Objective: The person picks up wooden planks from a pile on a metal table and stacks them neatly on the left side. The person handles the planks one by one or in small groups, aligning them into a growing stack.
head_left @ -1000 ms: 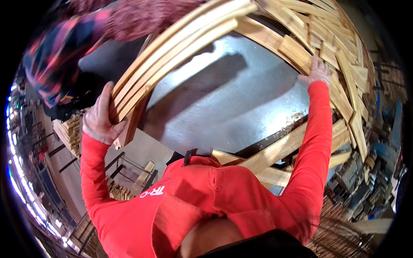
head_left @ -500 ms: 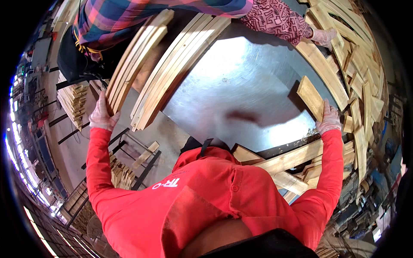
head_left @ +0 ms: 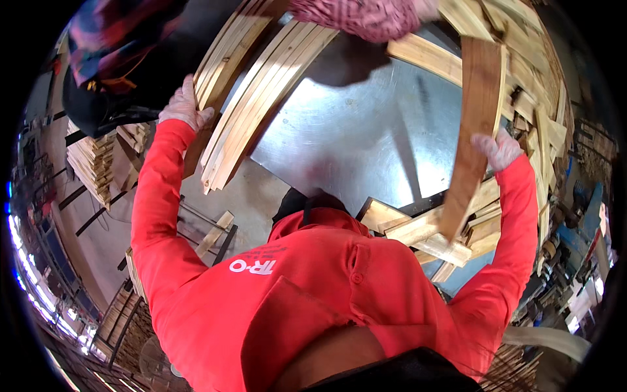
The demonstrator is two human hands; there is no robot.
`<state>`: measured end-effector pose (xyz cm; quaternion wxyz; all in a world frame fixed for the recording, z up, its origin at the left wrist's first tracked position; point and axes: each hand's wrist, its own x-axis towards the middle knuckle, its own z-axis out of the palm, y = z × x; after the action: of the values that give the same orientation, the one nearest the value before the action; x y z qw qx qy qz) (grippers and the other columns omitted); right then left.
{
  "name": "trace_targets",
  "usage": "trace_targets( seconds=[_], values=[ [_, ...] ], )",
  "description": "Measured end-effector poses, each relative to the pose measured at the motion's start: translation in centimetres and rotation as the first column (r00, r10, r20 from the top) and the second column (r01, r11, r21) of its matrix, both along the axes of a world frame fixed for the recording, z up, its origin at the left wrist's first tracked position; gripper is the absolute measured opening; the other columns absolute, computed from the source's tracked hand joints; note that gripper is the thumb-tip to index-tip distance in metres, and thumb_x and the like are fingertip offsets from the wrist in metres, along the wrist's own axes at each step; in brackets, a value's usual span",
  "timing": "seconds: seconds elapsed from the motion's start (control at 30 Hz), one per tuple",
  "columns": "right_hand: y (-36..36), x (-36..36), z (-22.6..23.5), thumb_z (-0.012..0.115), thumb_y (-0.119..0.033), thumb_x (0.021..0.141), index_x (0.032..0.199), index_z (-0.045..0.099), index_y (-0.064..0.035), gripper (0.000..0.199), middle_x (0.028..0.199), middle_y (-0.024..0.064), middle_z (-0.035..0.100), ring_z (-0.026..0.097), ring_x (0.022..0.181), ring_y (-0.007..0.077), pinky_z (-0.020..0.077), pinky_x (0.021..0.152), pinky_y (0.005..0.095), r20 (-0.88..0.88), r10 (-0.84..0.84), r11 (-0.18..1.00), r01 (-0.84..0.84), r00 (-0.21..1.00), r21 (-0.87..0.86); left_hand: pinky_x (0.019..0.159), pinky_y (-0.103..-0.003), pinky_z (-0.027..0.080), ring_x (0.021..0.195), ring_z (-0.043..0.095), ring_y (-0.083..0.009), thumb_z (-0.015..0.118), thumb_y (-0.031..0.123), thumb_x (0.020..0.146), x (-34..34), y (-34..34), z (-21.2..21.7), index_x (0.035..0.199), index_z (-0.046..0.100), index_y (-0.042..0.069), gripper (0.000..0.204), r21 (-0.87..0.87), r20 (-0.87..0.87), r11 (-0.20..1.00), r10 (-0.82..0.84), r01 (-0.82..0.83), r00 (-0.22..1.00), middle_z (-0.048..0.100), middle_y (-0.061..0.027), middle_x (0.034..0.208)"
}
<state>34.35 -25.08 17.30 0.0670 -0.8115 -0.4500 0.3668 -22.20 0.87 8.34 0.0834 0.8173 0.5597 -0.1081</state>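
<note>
My left hand (head_left: 186, 108), in a thin glove, is closed on the near end of a bundle of long wooden boards (head_left: 230, 59). Beside that bundle, a second stack of boards (head_left: 268, 101) slants over the edge of the shiny metal table (head_left: 346, 137). On the other side, my right hand (head_left: 499, 149) grips a single wooden board (head_left: 478, 111) by its edge, fingers over the brown face. That board is raised and tilted, its near end above some loose pieces. Part of my left hand's hold is hidden behind the bundle.
A co-worker's pink patterned sleeve (head_left: 359, 16) reaches across the table's far side. A heap of loose boards (head_left: 545, 130) lies at the right, and shorter wood pieces (head_left: 418, 228) near my chest. Stacked slats (head_left: 91, 163) stand at the left.
My left hand and its bundle have moved right and away from me, closer to the second stack. The board in my right hand has swung up lengthwise. The co-worker's sleeve has shifted left.
</note>
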Motion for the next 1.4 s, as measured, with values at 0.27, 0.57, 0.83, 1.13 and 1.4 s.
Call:
trace_targets(
  seconds=[0.27,0.57,0.83,1.13,1.4],
  values=[
    [6.5,-2.6,-9.9,0.063,-0.031,0.084,0.109,0.064,0.0004,0.040,0.100,0.0110,0.068,0.066,0.090,0.0234,0.0535,0.082,0.0358,-0.544,-0.488,0.789,0.612,0.682,0.058,0.098,-0.045,0.044,0.119,0.049,-0.0396,0.081,0.038,0.067,8.7,-8.7,0.1,0.148,0.016,0.007,0.108,-0.011,-0.057,1.000,-0.005,0.005,0.998,0.045,-0.0254,0.131],
    [16.2,-26.3,-15.7,0.044,-0.057,0.092,0.143,0.038,-0.0042,0.073,0.130,0.0234,0.054,0.053,0.118,0.0412,0.0410,0.103,0.0430,-0.257,-0.326,0.921,0.367,0.910,0.131,0.102,-0.046,0.040,0.123,0.045,-0.0425,0.075,0.040,0.075,6.2,-11.0,-3.1,0.150,0.015,0.004,0.103,-0.069,0.369,0.989,-0.093,0.127,0.925,0.040,-0.0269,0.137],
    [13.8,-1.7,-10.2,0.074,-0.054,0.063,0.137,0.043,-0.0101,0.092,0.135,0.0149,0.050,0.045,0.128,0.0309,0.0359,0.105,0.0472,0.637,0.226,0.969,-0.240,0.737,-0.066,0.105,-0.043,0.038,0.123,0.045,-0.0415,0.082,0.032,0.065,10.2,-12.9,0.1,0.148,0.021,0.004,0.107,-0.069,0.126,0.997,-0.009,0.018,0.992,0.045,-0.0269,0.133],
    [7.4,-11.8,-14.1,0.072,-0.018,0.067,0.115,0.053,0.0012,0.055,0.103,0.0204,0.064,0.061,0.101,0.0352,0.0491,0.090,0.0456,0.264,0.839,0.511,-0.855,0.475,-0.086,0.098,-0.045,0.042,0.116,0.050,-0.0409,0.079,0.033,0.065,6.6,-11.5,-1.0,0.143,0.031,0.010,0.095,0.026,0.162,0.997,-0.082,0.079,0.983,0.050,-0.0245,0.124],
    [8.5,-29.4,-18.3,0.044,-0.028,0.088,0.108,0.059,-0.0123,0.030,0.101,0.0099,0.063,0.059,0.094,0.0269,0.0440,0.094,0.0423,0.225,0.397,0.520,-0.420,0.890,0.743,0.111,-0.043,0.029,0.132,0.037,-0.0407,0.075,0.030,0.072,5.2,-11.8,-4.8,0.145,0.026,-0.005,0.094,-0.011,0.551,0.964,-0.216,0.266,0.806,0.038,-0.0279,0.142]
  ],
)
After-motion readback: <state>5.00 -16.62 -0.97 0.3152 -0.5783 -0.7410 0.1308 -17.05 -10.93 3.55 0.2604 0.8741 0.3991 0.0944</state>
